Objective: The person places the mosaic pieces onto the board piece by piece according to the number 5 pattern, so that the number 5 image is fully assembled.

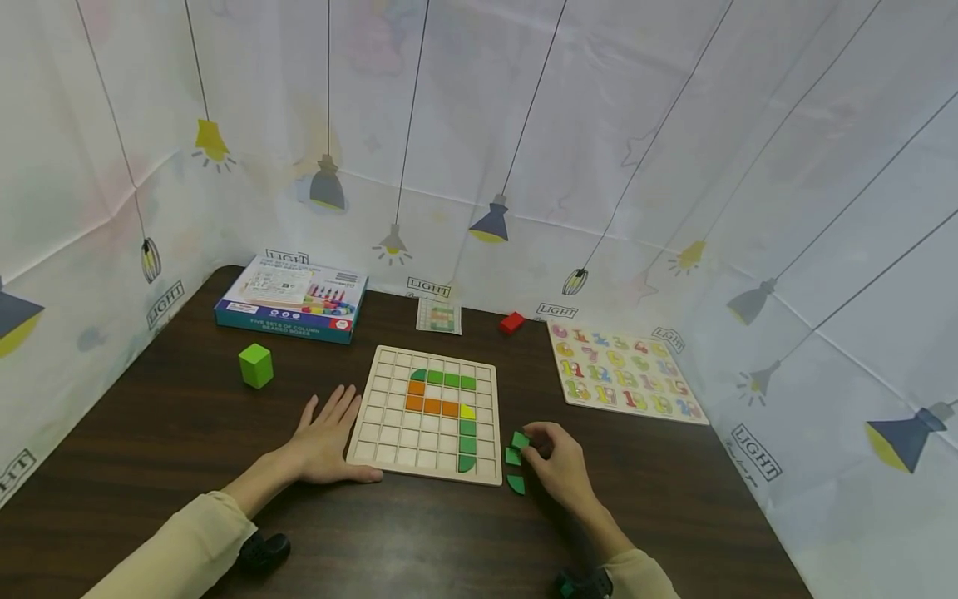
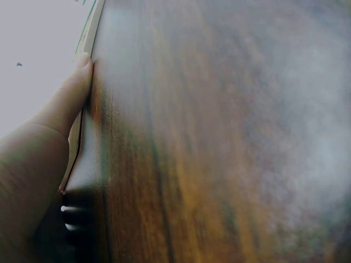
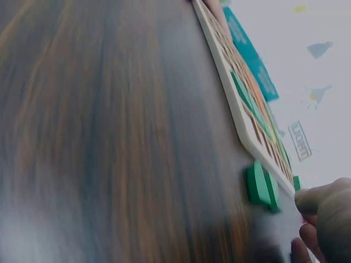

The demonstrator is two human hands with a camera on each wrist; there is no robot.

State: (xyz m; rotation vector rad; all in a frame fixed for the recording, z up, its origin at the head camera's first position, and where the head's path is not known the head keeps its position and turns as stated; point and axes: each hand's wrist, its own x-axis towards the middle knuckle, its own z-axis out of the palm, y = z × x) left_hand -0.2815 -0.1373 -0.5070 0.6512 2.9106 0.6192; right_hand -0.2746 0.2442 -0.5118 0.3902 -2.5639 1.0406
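A wooden grid board lies on the table, with green, orange and yellow tiles set in an S-like path. My left hand rests flat at its left side, fingers spread. In the left wrist view the left thumb lies along the board's edge. To the right of the board, my right hand pinches a green square tile between thumb and index finger. Close under it lies another green tile, and nearer me a green quarter-round tile.
Behind the board are a pattern card and a red block. A boxed set stands at the back left, with a lime green cube before it. A number puzzle board lies at the right by the curtain.
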